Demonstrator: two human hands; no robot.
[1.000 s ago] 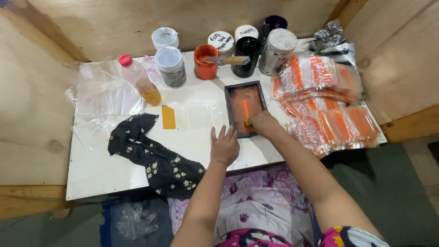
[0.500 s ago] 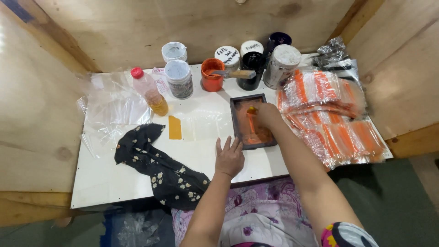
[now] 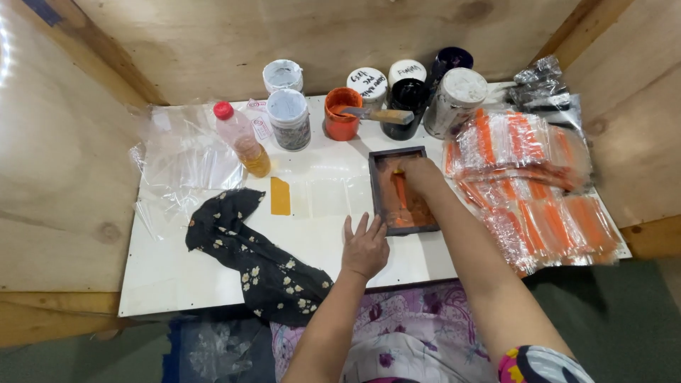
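Right hand [image 3: 420, 176] clenched round an orange-smeared squeegee [image 3: 401, 197], its grip end hidden under the fingers, inside the dark printing frame [image 3: 401, 190] at mid-table, left hand [image 3: 365, 248] flat and released just beside the frame, orange-striped clear packets [image 3: 528, 181] heaped right, white-lidded jars [image 3: 287, 117] behind, black floral cloth [image 3: 252, 255] left

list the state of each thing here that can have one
orange paint pot: open, lid off, tool resting across its rim
black jar: open
white-lidded jar: closed
plastic bottle: red cap on, tilted, partly filled
dark frame: flat on the board, smeared orange
left hand: flat on the board, holding nothing
right hand: gripping an orange tool in the frame
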